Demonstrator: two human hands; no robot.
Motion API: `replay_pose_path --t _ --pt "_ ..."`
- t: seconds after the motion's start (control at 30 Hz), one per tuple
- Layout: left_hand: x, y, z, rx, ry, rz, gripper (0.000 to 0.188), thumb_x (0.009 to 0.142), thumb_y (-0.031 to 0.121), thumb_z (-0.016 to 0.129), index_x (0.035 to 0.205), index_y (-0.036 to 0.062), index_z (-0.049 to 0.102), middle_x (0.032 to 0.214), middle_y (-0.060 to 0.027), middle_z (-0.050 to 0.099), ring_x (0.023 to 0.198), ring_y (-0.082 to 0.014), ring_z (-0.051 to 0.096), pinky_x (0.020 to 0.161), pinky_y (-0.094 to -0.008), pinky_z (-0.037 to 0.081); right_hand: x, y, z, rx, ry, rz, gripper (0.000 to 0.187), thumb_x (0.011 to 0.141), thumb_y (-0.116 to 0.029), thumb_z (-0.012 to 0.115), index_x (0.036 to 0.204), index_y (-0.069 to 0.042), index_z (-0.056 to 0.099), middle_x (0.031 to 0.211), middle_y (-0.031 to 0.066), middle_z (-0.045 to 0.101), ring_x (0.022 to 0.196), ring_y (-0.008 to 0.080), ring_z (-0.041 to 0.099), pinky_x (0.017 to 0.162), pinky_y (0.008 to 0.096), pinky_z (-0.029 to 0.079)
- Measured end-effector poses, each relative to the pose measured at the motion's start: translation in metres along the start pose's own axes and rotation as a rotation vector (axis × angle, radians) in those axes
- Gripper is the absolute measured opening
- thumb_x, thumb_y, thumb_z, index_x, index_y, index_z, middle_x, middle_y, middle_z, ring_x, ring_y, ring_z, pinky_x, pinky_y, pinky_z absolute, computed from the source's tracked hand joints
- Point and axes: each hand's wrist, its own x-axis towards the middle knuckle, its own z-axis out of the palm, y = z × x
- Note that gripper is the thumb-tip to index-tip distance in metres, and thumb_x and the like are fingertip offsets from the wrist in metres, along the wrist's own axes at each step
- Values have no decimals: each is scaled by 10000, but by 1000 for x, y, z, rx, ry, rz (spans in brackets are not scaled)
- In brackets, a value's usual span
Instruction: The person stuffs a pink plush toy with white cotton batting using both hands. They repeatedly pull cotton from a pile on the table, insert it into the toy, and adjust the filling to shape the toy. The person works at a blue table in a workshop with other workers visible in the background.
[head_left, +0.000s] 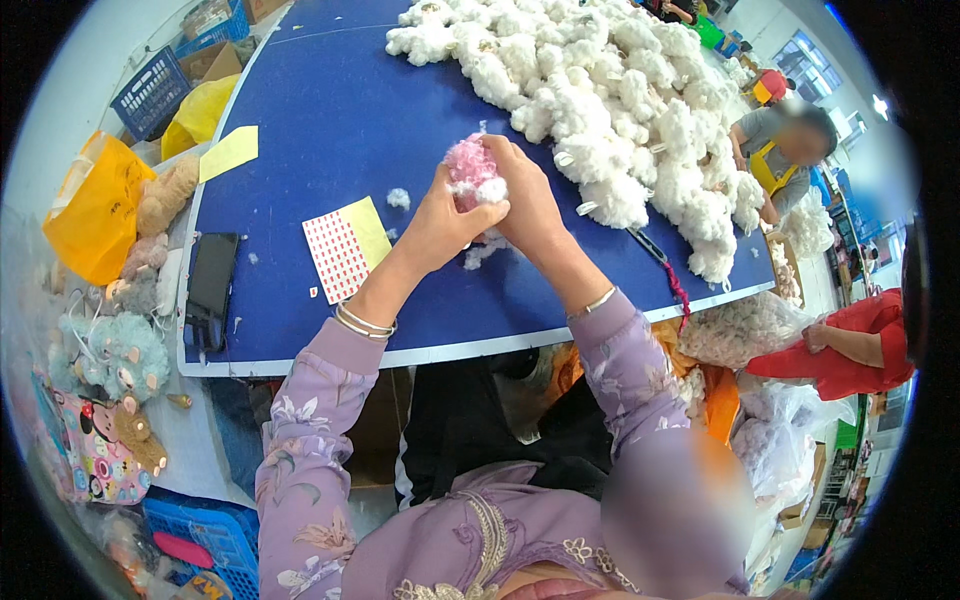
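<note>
A pink-and-white fluffy piece [468,158] is held just above the middle of the blue worktop [330,100], between the left hand [435,222] and the right hand [530,205]. Grip closed around it from two sides: fingers curled, the left thumb laid across its lower part, the right fingers bent over its top. How hard it is pressed cannot be told, and much of the piece is hidden.

Step in hand judged to be close finger work on this single piece—shaping, turning or tidying of its fluff, though which of these cannot be told. No tool is seen in the grip.

For the next move, a steady hold by one hand seems to be called for, so that the other can be freed to work on the pink fluff without the piece being dropped. Fibres could be pulled loose if it is handled roughly; a small white tuft [398,199] lies near the left hand.

A sticker sheet [342,255] lies nearer the body, beside the left forearm. White fluffy pieces [590,110] are heaped to the right—a metal tool [648,243] with a pink cord [678,287] lies at the heap's near edge.
</note>
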Motion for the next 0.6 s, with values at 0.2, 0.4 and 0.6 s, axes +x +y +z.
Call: replay_pose_path --t 0.2,0.4,0.6 --pt "6 -15 -12 -254 105 -93 440 857 43 653 1270 11 504 1095 -46 625 947 -120 616 799 -272 525 1 -4 5 -133 -21 -38 542 753 -95 668 1263 -48 490 1225 192 587 1000 409 614 827 449 508" --pt "7 -11 -14 -258 165 48 262 872 113 686 1115 27 637 1025 -35 662 932 -112 621 799 -285 514 -19 -9 -25 417 -62 -4 693 777 -173 713 1376 -2 411 1352 195 472 1125 312 584 963 377 471" --pt "10 -23 -17 473 296 344 267 875 115 669 1109 2 607 1034 -66 643 1000 -154 593 858 -335 492 -16 -8 1 504 -4 228 490 780 -195 723 1155 58 535 964 149 658 867 175 614 775 321 501"
